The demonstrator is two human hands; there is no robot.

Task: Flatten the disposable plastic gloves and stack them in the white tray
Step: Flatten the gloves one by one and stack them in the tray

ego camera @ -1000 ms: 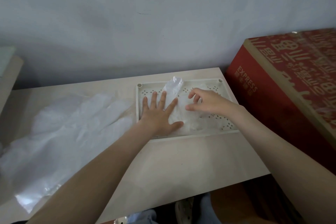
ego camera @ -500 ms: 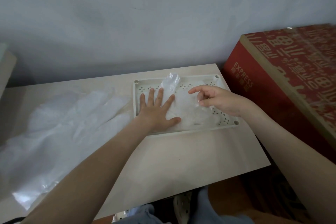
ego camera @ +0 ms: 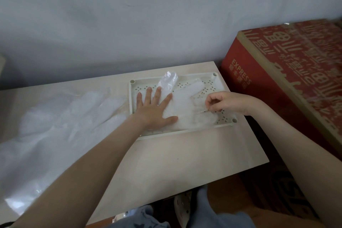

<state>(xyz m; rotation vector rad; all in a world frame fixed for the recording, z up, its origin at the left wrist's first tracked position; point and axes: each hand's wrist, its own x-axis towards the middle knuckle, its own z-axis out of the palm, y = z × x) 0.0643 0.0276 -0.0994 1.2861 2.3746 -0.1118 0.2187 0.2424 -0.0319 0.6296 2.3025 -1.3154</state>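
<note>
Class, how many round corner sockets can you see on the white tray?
3 on the white tray: far-left socket, far-right socket, near-right socket. A fourth, near-left, may be hidden under the left forearm.

Pale wooden table (ego camera: pixel 166 163) against a grey wall (ego camera: pixel 148 15), red printed box (ego camera: pixel 296 72) beside it.
</note>
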